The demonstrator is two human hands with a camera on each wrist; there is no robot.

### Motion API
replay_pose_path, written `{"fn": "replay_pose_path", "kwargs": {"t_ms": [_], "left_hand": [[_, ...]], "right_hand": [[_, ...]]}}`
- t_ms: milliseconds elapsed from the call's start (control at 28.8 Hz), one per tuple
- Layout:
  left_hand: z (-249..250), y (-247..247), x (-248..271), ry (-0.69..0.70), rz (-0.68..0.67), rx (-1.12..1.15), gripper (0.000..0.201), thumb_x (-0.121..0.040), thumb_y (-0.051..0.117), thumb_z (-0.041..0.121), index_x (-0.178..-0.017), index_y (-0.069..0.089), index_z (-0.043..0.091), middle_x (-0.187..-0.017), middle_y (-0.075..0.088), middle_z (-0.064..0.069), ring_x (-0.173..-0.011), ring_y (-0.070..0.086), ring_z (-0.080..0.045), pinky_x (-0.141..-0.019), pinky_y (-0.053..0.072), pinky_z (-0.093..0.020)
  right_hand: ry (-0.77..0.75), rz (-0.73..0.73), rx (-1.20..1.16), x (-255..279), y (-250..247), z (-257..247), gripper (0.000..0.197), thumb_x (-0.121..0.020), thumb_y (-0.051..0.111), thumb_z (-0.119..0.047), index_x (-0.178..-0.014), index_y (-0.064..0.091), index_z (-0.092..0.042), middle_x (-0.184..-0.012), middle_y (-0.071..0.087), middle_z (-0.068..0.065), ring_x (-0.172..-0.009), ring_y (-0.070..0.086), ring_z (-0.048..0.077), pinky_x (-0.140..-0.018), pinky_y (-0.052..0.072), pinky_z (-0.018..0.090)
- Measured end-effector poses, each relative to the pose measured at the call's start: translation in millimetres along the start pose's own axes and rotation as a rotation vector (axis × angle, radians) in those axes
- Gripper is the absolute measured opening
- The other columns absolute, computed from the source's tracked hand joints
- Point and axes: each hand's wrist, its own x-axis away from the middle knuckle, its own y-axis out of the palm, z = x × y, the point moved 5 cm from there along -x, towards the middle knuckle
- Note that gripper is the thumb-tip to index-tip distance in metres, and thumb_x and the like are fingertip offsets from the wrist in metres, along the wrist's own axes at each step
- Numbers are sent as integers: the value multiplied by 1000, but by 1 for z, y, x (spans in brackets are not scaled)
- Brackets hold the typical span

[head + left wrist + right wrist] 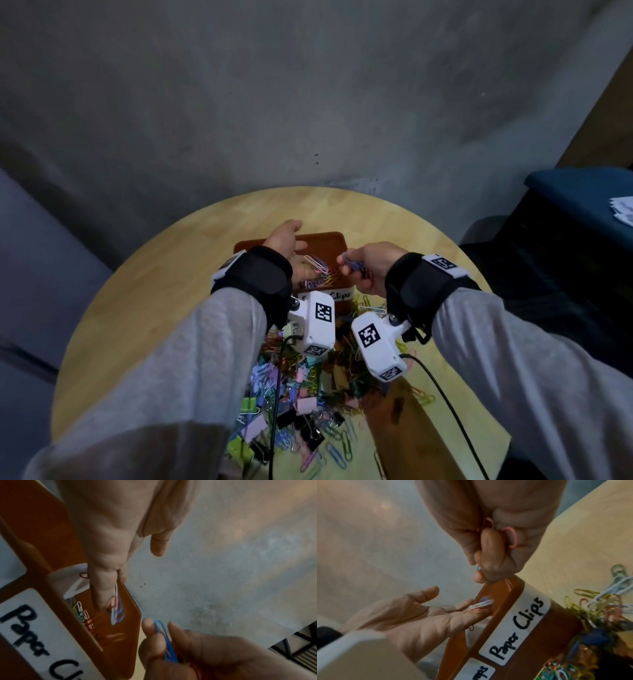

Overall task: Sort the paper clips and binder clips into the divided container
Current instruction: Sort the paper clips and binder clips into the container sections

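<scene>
A brown divided container (329, 237) stands at the middle of the round table, its near wall labelled "Paper Clips" (517, 627). My left hand (301, 236) is held flat over the container with straight fingers, and white and blue paper clips (116, 609) slide off them into the paper-clip compartment, where several coloured clips (320, 274) lie. Beside it on the right, my right hand (344, 264) grips a small bunch of paper clips (354, 264); a blue one (163, 635) sticks out between thumb and finger. A mixed pile of paper clips and binder clips (301, 397) lies nearer me.
The pile spreads across the near half of the wooden table (164, 274), and loose clips (607, 599) reach the container's right side. A brown board (404, 428) lies at the near right. A grey sofa (34, 274) stands left, dark furniture (565, 240) right.
</scene>
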Motion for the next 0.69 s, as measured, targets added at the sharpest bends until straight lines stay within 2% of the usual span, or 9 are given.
{"fn": "replay_pose_path", "kwargs": {"t_ms": [104,208,278,347,452,521,591,625,695], "left_hand": [[0,0,1,-20,-35,-15,63,-100,34,43,-151,24,6,-156,7,-31,-144,8,-48,-114,20,-52],[1,0,9,6,-30,-65,55,-102,31,38,-147,34,6,-156,15,-29,-144,15,-46,-112,25,-48],[1,-3,17,45,-11,-163,47,-101,31,35,-136,47,7,-147,36,-24,-134,38,-39,-104,36,-42],[-3,-8,27,81,6,-251,34,-100,34,31,-112,59,11,-121,57,-16,-103,59,-26,-90,44,-36],[-14,-20,47,139,74,-388,24,-99,40,22,-89,58,12,-83,60,-6,-67,57,-16,-63,48,-26],[-27,-30,62,182,131,-490,19,-97,47,17,-86,61,11,-74,59,-5,-55,53,-14,-50,46,-22],[-42,-41,76,231,153,-588,15,-96,53,13,-86,63,8,-73,60,-7,-52,51,-15,-50,44,-26],[-51,-47,82,252,150,-652,15,-96,54,11,-86,64,8,-72,60,-7,-54,51,-16,-52,44,-29],[-68,-57,95,269,143,-801,13,-94,57,9,-85,66,9,-66,61,-7,-57,53,-19,-57,47,-33]], "right_hand": [[-8,1,0,-7,8,-7,29,-102,39,-19,-76,49,-10,-64,45,5,-45,30,11,-31,22,12],[-24,13,-15,-13,17,-15,24,-99,47,-21,-78,49,-11,-67,48,6,-42,38,11,-32,28,12],[-39,24,-76,-17,23,-20,20,-98,50,-18,-80,50,-11,-70,49,6,-42,46,13,-33,37,14],[-58,22,-120,-22,27,-21,16,-97,49,-16,-82,50,-11,-77,51,7,-56,50,16,-44,46,23],[-62,-48,-180,-18,34,-19,20,-99,40,-17,-81,47,-12,-82,50,8,-62,46,17,-60,43,29],[-84,-50,-172,-11,33,-17,19,-100,37,-17,-103,55,-11,-111,56,7,-86,58,21,-77,45,34],[-141,-4,-101,1,29,-17,35,-100,38,-18,-131,48,-7,-140,47,11,-123,49,27,-95,41,43],[-179,7,-65,8,27,-18,35,-100,40,-19,-132,48,-9,-140,47,11,-125,47,28,-94,41,45],[-246,6,10,29,26,-14,17,-99,44,-18,-112,55,-16,-116,58,9,-101,56,27,-82,47,42]]}}
